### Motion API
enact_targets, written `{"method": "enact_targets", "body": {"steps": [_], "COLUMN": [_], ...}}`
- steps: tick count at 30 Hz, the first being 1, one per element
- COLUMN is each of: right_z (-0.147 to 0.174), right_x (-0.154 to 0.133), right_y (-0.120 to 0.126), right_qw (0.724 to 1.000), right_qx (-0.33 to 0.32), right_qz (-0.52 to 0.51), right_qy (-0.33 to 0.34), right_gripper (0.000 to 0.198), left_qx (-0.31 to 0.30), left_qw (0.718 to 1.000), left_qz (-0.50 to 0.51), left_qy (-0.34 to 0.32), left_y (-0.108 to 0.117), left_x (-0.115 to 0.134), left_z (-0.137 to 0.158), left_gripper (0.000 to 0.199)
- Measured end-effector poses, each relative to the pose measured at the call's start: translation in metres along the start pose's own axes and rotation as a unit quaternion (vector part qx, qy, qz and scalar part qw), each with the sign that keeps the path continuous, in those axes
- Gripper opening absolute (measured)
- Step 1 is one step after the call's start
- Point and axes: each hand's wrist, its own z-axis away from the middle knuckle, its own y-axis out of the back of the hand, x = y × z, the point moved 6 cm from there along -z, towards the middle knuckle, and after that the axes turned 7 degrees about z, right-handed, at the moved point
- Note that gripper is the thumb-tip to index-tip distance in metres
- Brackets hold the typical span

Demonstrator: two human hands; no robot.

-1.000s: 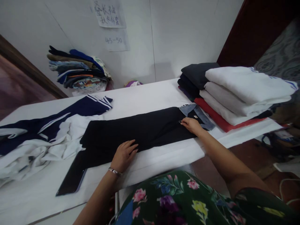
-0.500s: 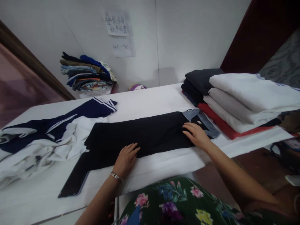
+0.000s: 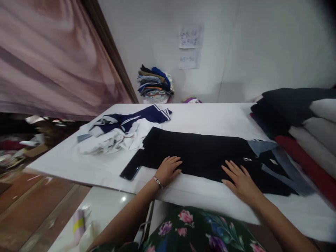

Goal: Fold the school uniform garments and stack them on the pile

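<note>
A black garment [image 3: 194,150] with a blue denim-like collar [image 3: 288,164] lies folded into a long strip on the white-covered table [image 3: 210,115]. Flat on its near edge, toward the left end, rests my left hand [image 3: 169,170], open with fingers stretched. My right hand [image 3: 240,180] lies open on the cloth just left of the collar, fingers spread. Between the right hand and the collar a small white mark shows on the black fabric. From the garment's left end a narrow dark piece [image 3: 130,169], apparently a sleeve end, sticks out toward me.
A crumpled white garment [image 3: 118,138] and a navy garment with white stripes [image 3: 136,117] lie at the left. Folded clothes [image 3: 280,105] are stacked at the right. Another clothes pile [image 3: 154,84] stands beyond the far edge. A pink curtain [image 3: 60,59] hangs at the left.
The view has swung left. My right hand has slid from the collar area toward the garment's middle, uncovering the white mark. My left hand stays on the near edge, slightly nearer the left end.
</note>
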Motion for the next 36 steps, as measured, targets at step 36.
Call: {"method": "enact_targets", "body": {"steps": [36], "right_z": [-0.043], "right_x": [-0.064], "right_y": [-0.012], "right_qw": [0.997], "right_qx": [-0.017], "right_qz": [-0.032], "right_qy": [0.063], "right_gripper": [0.058], "left_qx": [0.115], "left_qw": [0.894], "left_qz": [-0.059], "left_qy": [0.43], "left_y": [0.099], "left_x": [-0.141], "left_z": [0.0], "left_gripper": [0.056]}}
